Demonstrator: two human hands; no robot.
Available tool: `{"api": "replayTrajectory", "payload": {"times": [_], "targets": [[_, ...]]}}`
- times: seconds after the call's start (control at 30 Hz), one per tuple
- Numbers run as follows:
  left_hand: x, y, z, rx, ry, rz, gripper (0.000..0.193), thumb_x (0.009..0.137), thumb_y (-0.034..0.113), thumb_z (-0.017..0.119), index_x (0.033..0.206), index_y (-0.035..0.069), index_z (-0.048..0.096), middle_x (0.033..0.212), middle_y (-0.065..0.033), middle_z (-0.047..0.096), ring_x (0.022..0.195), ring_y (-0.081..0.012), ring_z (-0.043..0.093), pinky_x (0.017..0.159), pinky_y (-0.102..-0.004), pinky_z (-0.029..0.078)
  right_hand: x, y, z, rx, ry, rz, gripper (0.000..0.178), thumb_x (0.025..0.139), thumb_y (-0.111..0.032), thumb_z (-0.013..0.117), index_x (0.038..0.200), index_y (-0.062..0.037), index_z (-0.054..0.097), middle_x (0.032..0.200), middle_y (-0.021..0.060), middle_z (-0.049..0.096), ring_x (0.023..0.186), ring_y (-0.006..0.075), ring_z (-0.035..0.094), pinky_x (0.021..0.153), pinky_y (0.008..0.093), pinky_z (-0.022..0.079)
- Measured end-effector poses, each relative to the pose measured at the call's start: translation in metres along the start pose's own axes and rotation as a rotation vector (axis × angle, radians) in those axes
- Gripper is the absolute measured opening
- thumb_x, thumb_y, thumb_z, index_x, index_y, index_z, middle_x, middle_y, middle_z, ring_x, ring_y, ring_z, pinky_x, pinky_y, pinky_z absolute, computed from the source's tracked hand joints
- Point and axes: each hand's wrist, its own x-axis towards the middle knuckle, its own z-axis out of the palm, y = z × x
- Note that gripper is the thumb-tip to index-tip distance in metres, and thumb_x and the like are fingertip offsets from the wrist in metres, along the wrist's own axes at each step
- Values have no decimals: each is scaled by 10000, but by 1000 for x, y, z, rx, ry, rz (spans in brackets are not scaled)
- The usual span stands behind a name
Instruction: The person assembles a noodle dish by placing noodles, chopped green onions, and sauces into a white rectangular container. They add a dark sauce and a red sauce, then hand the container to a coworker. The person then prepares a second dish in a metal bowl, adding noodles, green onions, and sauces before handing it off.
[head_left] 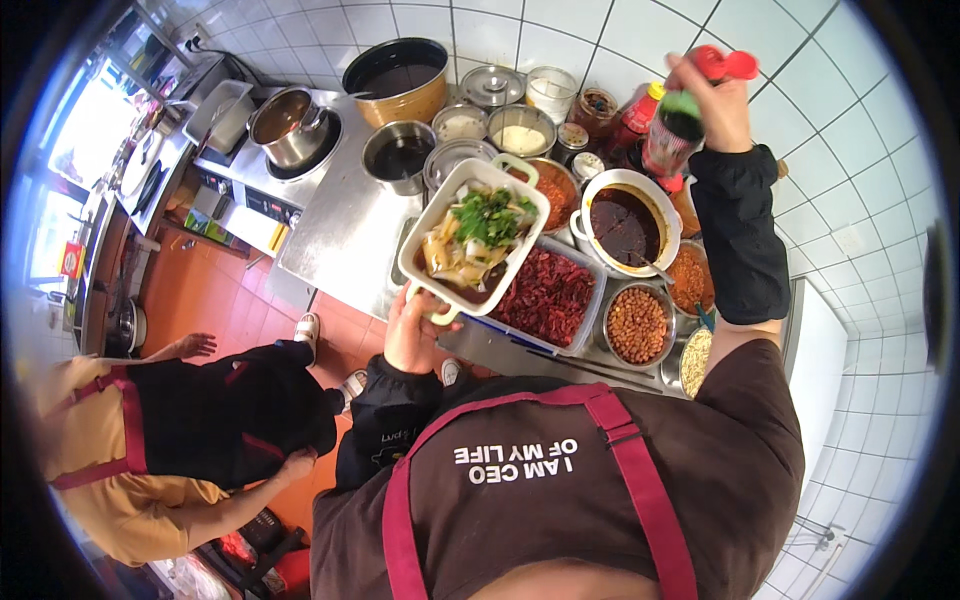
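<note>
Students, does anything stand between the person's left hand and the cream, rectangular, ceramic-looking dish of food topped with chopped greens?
Nothing visible does: the left hand already touches the cream, rectangular, ceramic-looking dish at its near handle.

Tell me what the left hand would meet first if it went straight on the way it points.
Likely the near wall of the cream dish the left hand holds; exact depth is hard to judge.

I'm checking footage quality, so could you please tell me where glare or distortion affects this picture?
Head view: the opening at far left looks washed out; same view, the steel counter carries a pale sheen; wall tiles there curve near the rim; also there, the white dish in the left hand looks fairly clear.
</note>
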Motion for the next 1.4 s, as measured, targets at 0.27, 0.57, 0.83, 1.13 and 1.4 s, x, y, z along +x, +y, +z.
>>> {"api": "replayTrajectory", "payload": {"times": [0.27,0.57,0.83,1.13,1.4], "targets": [[-14,26,4,66,-91,-72,522,703,61,480,1222,50,433,993,-14,558,750,-90,502,556,-254,482,-94,-36,91,-557,-479,13,233,676,-235,635,704,-6,602,594,202,547,566,363,554,540,410,444],[-16,31,-8,87,-156,-131,361,739,84,516,1087,2,470,906,-33,539,770,-120,548,559,-257,509,-124,-56,123,-861,-676,-114,197,660,-220,624,685,-33,564,595,160,553,587,354,557,541,428,440],[-17,28,-14,59,-204,-143,465,749,83,528,1190,-16,420,938,-48,548,766,-130,567,554,-257,510,-128,-63,132,-952,-714,-156,185,650,-213,631,706,-46,574,595,147,555,571,342,556,521,428,435],[-14,37,-17,66,-209,-141,503,743,116,543,1207,-26,406,950,-62,558,770,-139,578,560,-258,503,-118,-67,140,-948,-720,-121,195,647,-210,629,642,-20,584,588,183,567,590,347,591,556,422,472],[-13,35,-18,65,-211,-140,497,748,121,542,1202,-26,402,945,-65,561,775,-141,589,561,-256,506,-117,-63,140,-952,-720,-135,182,649,-199,619,639,-20,584,584,180,566,592,349,591,561,425,473]]}}
